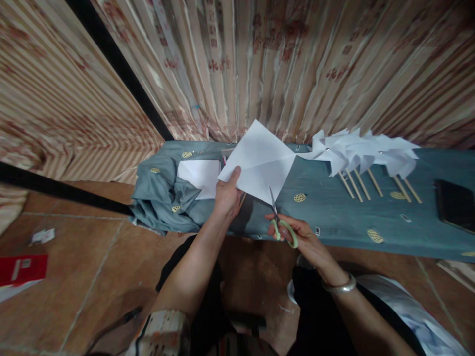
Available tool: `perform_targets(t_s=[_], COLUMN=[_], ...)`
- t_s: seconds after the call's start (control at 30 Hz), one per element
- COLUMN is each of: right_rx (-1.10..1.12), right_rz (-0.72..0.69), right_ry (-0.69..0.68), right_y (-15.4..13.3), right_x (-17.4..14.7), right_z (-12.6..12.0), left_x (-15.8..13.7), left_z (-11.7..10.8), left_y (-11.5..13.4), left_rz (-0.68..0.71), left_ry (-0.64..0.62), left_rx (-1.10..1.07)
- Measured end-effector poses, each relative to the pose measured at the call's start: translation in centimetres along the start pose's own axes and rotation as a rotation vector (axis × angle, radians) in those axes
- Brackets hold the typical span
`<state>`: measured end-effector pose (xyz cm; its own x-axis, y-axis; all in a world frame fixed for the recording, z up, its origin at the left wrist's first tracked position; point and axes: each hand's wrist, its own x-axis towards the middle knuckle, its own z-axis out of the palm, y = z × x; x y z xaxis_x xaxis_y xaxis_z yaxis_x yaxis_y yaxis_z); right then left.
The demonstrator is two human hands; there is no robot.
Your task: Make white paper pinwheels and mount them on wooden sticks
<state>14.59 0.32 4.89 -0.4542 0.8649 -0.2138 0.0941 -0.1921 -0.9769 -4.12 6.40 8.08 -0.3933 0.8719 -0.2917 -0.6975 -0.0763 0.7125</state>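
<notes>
A square sheet of white paper [260, 160], turned like a diamond and marked with creases, is pinched by my left hand [227, 194] at its left corner, thumb on top. In my right hand [293, 230] is a pair of scissors [278, 222] with pale green handles. Their blades point up at the paper's near corner, with one blade showing over the sheet. Below the paper, a stack of white paper [200, 174] lies on the cloth to the left, partly under a fold. Several white paper pinwheels [365, 151] on wooden sticks rest to the right.
A grey-green cloth with yellow prints covers the narrow table [326, 217]. A dark phone [455, 203] lies at its right end. Patterned curtains [237, 64] hang behind, and black poles [126, 69] stand at the left. A red packet [24, 269] is on the tiled floor.
</notes>
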Motion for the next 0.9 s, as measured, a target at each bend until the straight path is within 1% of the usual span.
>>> perform_targets(t_s=[0.4, 0.67, 0.9], right_rx=[0.039, 0.054, 0.026], right_rz=[0.033, 0.047, 0.037], right_ry=[0.013, 0.027, 0.04], right_y=[0.6, 0.87, 0.42], right_x=[0.1, 0.23, 0.16], right_z=[0.14, 0.25, 0.28], left_x=[0.15, 0.13, -0.07], left_z=[-0.07, -0.16, -0.32], left_y=[0.09, 0.07, -0.22], left_rz=[0.006, 0.016, 0.001], left_ry=[0.015, -0.01, -0.026], left_rx=[0.008, 0.008, 0.027])
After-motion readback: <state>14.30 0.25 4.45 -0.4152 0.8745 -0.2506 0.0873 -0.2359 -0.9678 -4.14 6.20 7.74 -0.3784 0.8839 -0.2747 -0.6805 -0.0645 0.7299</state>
